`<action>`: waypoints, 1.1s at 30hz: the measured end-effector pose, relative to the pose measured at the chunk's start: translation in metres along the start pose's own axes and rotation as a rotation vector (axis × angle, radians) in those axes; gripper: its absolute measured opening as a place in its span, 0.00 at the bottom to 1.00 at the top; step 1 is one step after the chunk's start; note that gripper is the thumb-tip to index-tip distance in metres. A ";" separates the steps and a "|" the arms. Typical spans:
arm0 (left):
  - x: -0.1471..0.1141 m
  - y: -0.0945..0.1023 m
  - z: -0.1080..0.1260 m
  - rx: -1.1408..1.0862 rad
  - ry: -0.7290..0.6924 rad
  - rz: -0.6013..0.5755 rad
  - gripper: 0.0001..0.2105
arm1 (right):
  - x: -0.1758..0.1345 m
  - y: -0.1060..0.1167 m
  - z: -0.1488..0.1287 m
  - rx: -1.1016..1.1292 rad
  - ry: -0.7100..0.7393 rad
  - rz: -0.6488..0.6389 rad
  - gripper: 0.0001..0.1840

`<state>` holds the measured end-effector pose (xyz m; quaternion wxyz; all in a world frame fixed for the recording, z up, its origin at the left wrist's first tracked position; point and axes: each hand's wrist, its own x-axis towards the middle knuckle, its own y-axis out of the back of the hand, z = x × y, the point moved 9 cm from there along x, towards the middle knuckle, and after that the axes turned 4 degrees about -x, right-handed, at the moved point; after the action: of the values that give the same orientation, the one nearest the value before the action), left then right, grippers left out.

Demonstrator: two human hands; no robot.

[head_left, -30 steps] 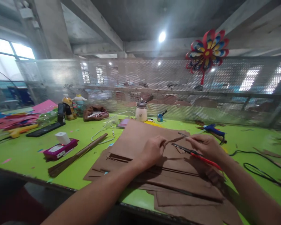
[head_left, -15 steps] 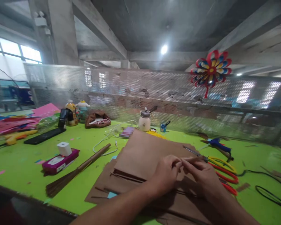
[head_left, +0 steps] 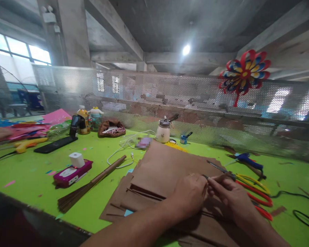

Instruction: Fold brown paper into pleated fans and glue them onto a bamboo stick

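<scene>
My left hand (head_left: 192, 192) and my right hand (head_left: 228, 192) meet fingertip to fingertip over a stack of brown paper sheets (head_left: 167, 164). A narrow brown paper strip (head_left: 219, 177) is pinched in my right fingers. The left fingers are curled closed at the strip's tip, where a small dark end shows; the back of that hand hides most of the grip. Just beyond my right hand lie scissors with yellow handles (head_left: 254, 184), and red-orange handles (head_left: 259, 199) show beside them. Brown strips (head_left: 146, 192) stick out along the stack's near side.
Left of the stack are a bundle of brown strips (head_left: 91, 185), a purple power strip (head_left: 73, 173) and a black phone (head_left: 55, 144). A cream jar (head_left: 163, 132) stands behind. Blue pliers (head_left: 249, 161) lie right. Another person's hand (head_left: 0, 133) enters at the left edge.
The view has swung slightly left. My left hand has turned so its back faces me more, fingers still at the strip. Another person's hand has appeared at the far left.
</scene>
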<state>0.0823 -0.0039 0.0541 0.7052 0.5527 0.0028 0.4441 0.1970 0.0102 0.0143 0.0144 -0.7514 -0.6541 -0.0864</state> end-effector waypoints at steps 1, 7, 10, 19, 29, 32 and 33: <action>0.000 -0.001 0.000 -0.001 -0.004 -0.015 0.10 | 0.001 0.000 0.003 0.015 -0.012 -0.008 0.14; 0.002 -0.003 0.000 -0.087 0.002 -0.046 0.11 | 0.002 -0.004 -0.001 0.092 0.031 -0.059 0.14; 0.003 -0.002 0.000 -0.136 -0.005 -0.023 0.11 | 0.003 -0.004 -0.008 0.075 0.094 -0.056 0.14; 0.011 -0.002 -0.014 -0.433 0.123 -0.023 0.13 | 0.005 -0.009 -0.016 0.205 0.085 -0.123 0.14; 0.013 -0.010 -0.027 -0.433 0.196 -0.047 0.12 | 0.003 -0.009 -0.022 0.005 0.136 -0.123 0.14; 0.013 -0.013 -0.035 -0.448 0.256 -0.029 0.11 | -0.001 -0.010 -0.029 -0.153 0.206 -0.080 0.13; 0.013 -0.013 -0.038 -0.455 0.281 -0.021 0.11 | -0.003 -0.009 -0.034 -0.214 0.264 -0.052 0.12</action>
<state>0.0797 0.0333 0.0352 0.8084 0.3130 0.0063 0.4984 0.1839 0.0041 0.0461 0.0178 -0.7137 -0.6527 -0.2536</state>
